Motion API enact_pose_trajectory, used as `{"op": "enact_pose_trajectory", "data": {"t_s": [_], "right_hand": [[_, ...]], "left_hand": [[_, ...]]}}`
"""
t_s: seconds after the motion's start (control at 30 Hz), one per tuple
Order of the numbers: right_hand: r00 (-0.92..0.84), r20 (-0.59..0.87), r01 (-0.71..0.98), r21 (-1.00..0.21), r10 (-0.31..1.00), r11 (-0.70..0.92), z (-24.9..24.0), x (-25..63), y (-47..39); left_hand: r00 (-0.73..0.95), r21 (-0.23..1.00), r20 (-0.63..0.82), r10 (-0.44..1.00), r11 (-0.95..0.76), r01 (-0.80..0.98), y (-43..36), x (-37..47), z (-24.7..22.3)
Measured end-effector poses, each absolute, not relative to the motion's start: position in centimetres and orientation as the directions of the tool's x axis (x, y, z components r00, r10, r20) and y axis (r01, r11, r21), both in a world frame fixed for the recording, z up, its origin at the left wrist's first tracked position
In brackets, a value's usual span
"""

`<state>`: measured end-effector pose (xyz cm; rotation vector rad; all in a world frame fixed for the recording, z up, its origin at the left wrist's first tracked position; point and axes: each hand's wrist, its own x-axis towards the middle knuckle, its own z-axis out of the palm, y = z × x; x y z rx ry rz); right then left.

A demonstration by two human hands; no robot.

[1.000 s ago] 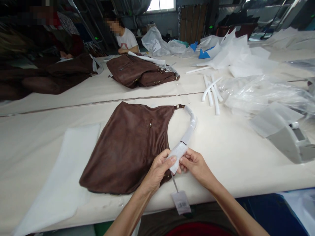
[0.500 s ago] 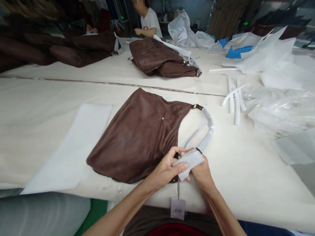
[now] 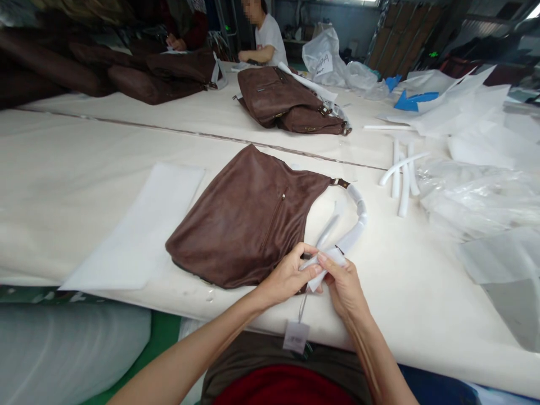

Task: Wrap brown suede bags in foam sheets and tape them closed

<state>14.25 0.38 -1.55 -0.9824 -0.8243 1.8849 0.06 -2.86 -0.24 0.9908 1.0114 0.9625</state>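
A brown leather handbag [image 3: 240,219] lies flat on the table, its zipped side up. White wrapping covers its curved handle [image 3: 360,211] on the right. At the handle's near end, my left hand [image 3: 291,273] pinches a small piece of white foam sheet [image 3: 316,278] between thumb and fingers. My right hand [image 3: 343,281] grips the same sheet from the other side, thumb pressed on top. The handle's end beneath is mostly hidden by the sheet and fingers. A hang tag [image 3: 296,336] dangles on a cord over the table's front edge.
A large white foam sheet [image 3: 139,230] lies left of the bag. Several white foam rods [image 3: 404,185] and crumpled clear plastic [image 3: 476,185] are at right. Another brown bag [image 3: 282,98] rests farther back, more brown bags [image 3: 156,76] at far left. A person [image 3: 268,39] sits across the table.
My right thumb has come over onto the small foam sheet, which is now folded down closer around the handle end. The view has shifted slightly, and the hang tag has swung left.
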Motion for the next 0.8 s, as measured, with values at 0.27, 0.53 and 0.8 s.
{"op": "enact_pose_trajectory", "data": {"t_s": [0.27, 0.53, 0.8], "right_hand": [[-0.124, -0.369, -0.564, -0.737, 0.921, -0.372, -1.8, 15.8, -0.1], [-0.172, -0.335, -0.646, -0.672, 0.926, -0.363, -1.8, 16.2, -1.1], [-0.149, -0.323, -0.642, -0.687, 0.935, -0.339, -1.8, 15.0, -1.6]], "left_hand": [[0.221, 0.865, -0.120, 0.968, -0.008, 0.501, -3.8, -1.4, 4.3], [0.244, 0.427, 0.125, 0.962, -0.274, 0.862, -4.2, -2.7, 2.3], [0.176, 0.488, 0.104, 0.979, -0.204, 0.849, -3.0, -1.6, 1.3]]}}
